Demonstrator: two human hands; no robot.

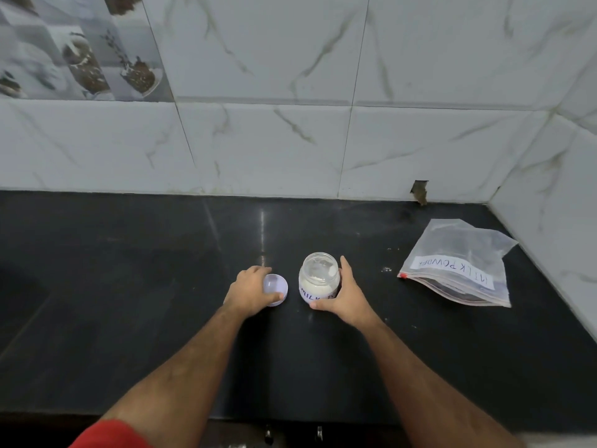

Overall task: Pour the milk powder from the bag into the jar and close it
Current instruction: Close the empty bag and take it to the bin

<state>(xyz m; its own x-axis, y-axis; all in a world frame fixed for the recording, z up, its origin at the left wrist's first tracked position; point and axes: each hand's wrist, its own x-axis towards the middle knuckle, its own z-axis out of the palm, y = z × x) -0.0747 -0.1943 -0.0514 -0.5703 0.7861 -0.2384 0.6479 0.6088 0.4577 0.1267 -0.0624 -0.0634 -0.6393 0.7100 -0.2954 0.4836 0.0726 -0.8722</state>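
A small clear jar (319,279) with white milk powder inside stands open on the black counter, a handwritten label on its side. My right hand (347,292) grips the jar from its right, thumb across the front near the base. A pale lilac lid (276,286) lies just left of the jar, and my left hand (250,291) holds it with fingers and thumb curled round its rim. The clear zip bag (458,263) labelled "MILK POWDER" lies flat at the right and looks nearly empty.
The black counter (161,286) runs back to a marble-tiled wall (290,140), with a side wall at the far right behind the bag. A few white powder specks (386,270) lie between jar and bag. The counter's front edge is near the bottom.
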